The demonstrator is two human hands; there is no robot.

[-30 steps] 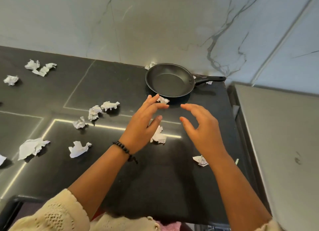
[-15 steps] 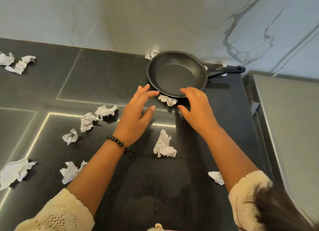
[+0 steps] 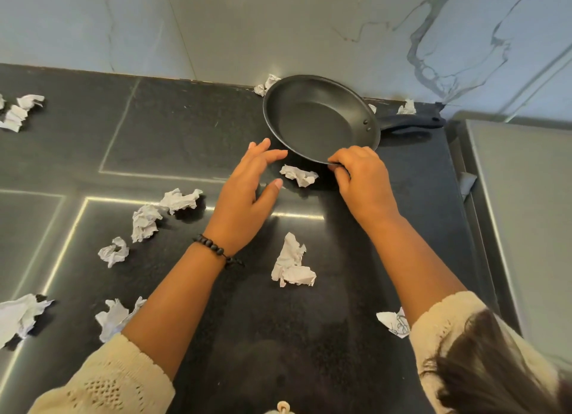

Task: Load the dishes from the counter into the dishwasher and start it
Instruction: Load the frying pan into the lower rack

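Observation:
A black frying pan sits at the back of the dark counter, its handle pointing right along the wall. My right hand pinches the pan's near rim, fingers curled over the edge. My left hand hovers with spread, relaxed fingers just left of the pan's near edge, holding nothing. A crumpled paper ball lies between the two hands under the pan's rim. No dishwasher is in view.
Several crumpled paper scraps litter the counter, one between my forearms and others to the left. A marble wall backs the counter. A grey surface adjoins on the right.
Both hands have reached forward to the pan. The right hand went from hovering over the counter to taking hold of the pan's near rim; the left hand drew close beside it.

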